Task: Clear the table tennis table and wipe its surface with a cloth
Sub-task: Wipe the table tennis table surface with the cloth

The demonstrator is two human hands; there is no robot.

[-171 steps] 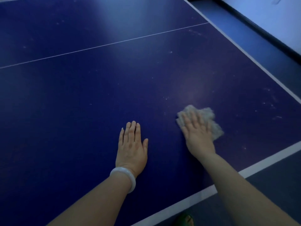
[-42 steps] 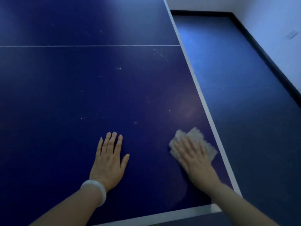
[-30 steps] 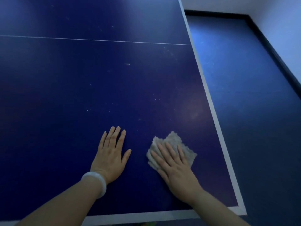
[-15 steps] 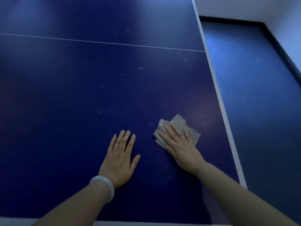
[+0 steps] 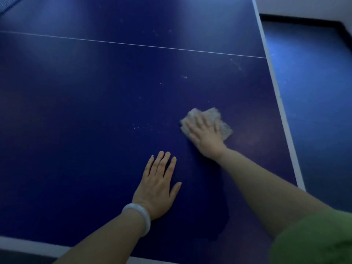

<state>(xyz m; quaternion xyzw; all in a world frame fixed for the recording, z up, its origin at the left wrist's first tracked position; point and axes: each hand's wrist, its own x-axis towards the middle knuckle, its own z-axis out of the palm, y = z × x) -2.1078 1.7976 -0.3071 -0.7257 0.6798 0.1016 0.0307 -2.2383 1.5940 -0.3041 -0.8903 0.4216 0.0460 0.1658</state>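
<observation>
Right hand (image 5: pixel 206 137) flat, pressing cloth (image 5: pixel 222 122) on table (image 5: pixel 85 103); left hand (image 5: pixel 159 184) spread flat

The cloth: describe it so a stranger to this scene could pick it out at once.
Start from the dark blue table tennis table and go to its right half, short of the white edge stripe. There the right hand presses flat on the cloth, a small crumpled grey-beige rag, the only pale fabric on the blue surface.

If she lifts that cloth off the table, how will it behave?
The cloth would probably droop limp, since it lies crumpled and flattened under the right hand. It looks thin and ragged-edged, so likely very light. On the smooth table it should slide easily.
</observation>
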